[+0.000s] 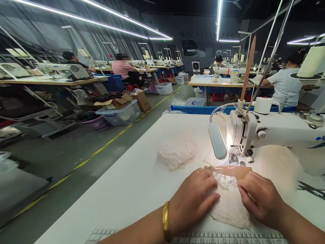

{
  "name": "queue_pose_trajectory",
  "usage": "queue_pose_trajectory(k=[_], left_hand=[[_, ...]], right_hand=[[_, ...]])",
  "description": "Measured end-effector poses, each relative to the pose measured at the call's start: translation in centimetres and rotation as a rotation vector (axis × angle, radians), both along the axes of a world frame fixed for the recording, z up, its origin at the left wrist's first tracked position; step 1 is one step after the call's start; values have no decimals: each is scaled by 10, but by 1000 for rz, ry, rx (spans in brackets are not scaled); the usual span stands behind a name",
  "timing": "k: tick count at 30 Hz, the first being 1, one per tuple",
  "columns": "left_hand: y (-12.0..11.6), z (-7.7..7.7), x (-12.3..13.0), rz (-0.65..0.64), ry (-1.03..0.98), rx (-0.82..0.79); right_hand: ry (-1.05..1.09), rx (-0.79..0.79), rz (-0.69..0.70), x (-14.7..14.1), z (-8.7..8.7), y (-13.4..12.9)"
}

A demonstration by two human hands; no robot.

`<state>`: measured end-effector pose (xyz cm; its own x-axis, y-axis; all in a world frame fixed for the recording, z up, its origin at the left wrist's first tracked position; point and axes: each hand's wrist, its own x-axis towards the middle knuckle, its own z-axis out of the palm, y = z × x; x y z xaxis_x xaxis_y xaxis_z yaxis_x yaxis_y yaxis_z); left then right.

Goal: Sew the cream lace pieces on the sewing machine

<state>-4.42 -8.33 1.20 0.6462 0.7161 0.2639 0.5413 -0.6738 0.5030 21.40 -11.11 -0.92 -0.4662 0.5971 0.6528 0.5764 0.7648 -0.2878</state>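
A pale pink lace piece (230, 206) lies on the white table in front of the sewing machine (276, 130). My left hand (194, 196), wearing a gold bangle and a ring, rests on its left side with the fingers curled over the edge. On the other side my right hand (261, 196) pinches the lace edge between thumb and fingers. A brown strip (241, 172) lies across the lace's far edge, just before the presser foot (233, 158). What sits under the fingertips is partly hidden.
A lace bundle (177, 150) lies left of the machine, and sheer fabric (276, 166) spreads on the right. Black scissors (312, 189) lie at the right edge. A printed ruler (203, 236) runs along the front. Several people sit at other machines beyond.
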Motion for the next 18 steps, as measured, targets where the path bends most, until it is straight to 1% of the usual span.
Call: queue_pose_trajectory(k=[2, 4, 7, 13, 15, 18], left_hand=[[-1, -3, 6, 26, 58, -2], [-1, -4, 10, 46, 91, -5], [2, -3, 14, 79, 109, -20], [9, -4, 17, 163, 89, -64], [12, -2, 18, 177, 37, -106], [17, 4, 17, 187, -86, -220]], right_hand=[[-53, -115, 40, -1, -2, 4], [-89, -212, 38, -1, -4, 7], [-103, -297, 25, -1, -5, 8], [-103, -324, 31, -1, -5, 8], [-102, -317, 28, -2, -4, 8], [-98, -308, 22, -2, -4, 7]])
